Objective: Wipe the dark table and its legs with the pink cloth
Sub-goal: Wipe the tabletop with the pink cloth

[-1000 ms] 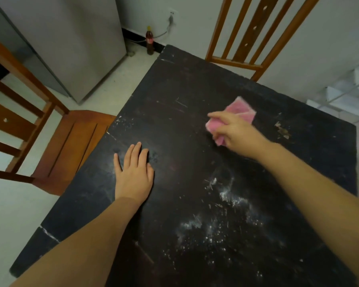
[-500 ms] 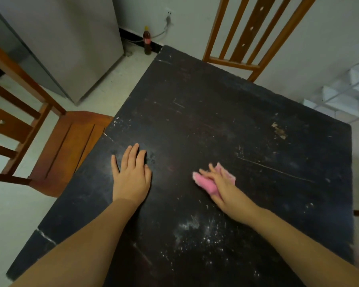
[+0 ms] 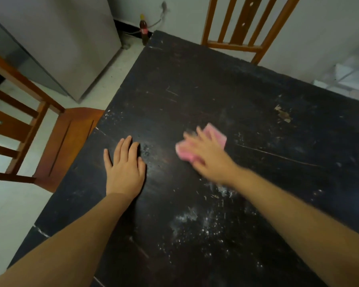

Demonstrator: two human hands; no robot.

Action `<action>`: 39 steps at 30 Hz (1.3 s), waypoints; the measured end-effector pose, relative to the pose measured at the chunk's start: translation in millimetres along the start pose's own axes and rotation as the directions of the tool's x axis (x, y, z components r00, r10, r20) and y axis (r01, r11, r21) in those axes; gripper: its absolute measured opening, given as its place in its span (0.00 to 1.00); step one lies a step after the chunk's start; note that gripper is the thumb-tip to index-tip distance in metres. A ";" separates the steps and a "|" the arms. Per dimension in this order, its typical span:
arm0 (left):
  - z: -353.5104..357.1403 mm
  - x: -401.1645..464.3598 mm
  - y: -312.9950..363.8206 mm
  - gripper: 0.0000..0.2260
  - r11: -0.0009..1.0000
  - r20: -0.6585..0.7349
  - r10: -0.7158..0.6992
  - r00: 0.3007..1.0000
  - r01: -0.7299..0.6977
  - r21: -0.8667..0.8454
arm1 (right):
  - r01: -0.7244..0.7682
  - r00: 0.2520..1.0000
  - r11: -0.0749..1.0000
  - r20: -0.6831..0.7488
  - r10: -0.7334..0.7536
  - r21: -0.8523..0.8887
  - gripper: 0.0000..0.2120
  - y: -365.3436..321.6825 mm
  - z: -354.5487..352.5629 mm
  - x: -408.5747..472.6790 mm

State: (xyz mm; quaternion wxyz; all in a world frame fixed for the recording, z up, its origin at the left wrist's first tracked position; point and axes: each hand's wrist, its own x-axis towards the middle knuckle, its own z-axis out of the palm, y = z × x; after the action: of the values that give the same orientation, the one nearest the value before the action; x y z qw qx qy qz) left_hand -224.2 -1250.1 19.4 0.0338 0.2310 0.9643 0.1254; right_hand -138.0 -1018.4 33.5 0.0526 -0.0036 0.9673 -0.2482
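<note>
The dark table [image 3: 205, 83] fills most of the view, its top scratched and dusted with white specks near me. My right hand [image 3: 209, 158] presses the pink cloth [image 3: 216, 134] flat on the tabletop at mid-table; the hand is motion-blurred and covers much of the cloth. My left hand [image 3: 124, 164] lies flat on the table to the left of it, fingers together, holding nothing. The table's legs are out of sight.
A wooden chair [image 3: 56, 141] stands at the table's left edge, another chair [image 3: 243, 23] at the far edge. A grey cabinet [image 3: 60, 42] and a brown bottle [image 3: 143, 30] are on the floor at the back left. A pale chipped patch [image 3: 282, 114] marks the tabletop.
My right hand swept the cloth from the far middle toward me, then back out a little to the right. The left hand stayed flat in place.
</note>
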 end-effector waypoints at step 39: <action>39.2 -12.8 150.9 0.23 0.930 0.061 0.327 0.943 -0.309 -0.200 | -0.138 0.988 0.986 -0.061 0.144 0.094 0.32 22.6 1.0 -149.7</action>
State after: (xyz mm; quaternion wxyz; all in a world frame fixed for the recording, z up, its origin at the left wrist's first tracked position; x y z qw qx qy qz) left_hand -142.1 -1117.0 20.5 0.0797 0.3855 0.8953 0.2087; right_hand 11.4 -994.1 36.7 0.0373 0.0758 0.9542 -0.2869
